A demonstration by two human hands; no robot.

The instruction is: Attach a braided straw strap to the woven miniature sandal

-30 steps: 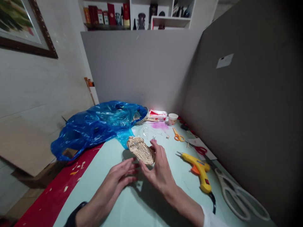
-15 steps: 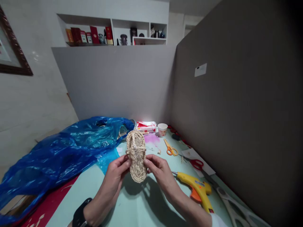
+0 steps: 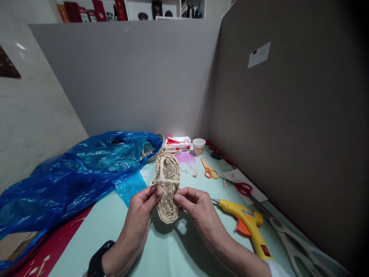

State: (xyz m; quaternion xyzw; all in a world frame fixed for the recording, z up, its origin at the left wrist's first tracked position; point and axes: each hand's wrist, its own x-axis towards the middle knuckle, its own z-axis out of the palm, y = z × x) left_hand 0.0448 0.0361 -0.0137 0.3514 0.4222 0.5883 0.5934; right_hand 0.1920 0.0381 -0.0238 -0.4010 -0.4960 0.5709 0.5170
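Observation:
A small woven straw sandal (image 3: 167, 204), with braided straps across its upper half, is held upright above the table. My left hand (image 3: 144, 207) pinches its left edge between thumb and fingers. On the opposite edge, my right hand (image 3: 194, 206) grips it the same way, thumb on the face turned toward me. The fingers behind the sandal are mostly hidden. A yellow glue gun (image 3: 245, 217) with an orange trigger lies just right of my right hand.
A blue plastic bag (image 3: 77, 173) spreads over the left side. Orange scissors (image 3: 210, 169), red-handled scissors (image 3: 242, 187) and large grey scissors (image 3: 291, 238) lie to the right. At the back stand a paper cup (image 3: 198, 147) and a red-and-white packet (image 3: 178, 144). Grey partitions (image 3: 129, 84) enclose the table.
The view has tilted downward, so the shelf and partition sit higher in the picture. Both hands still hold the sandal, which has turned slightly and appears a little larger.

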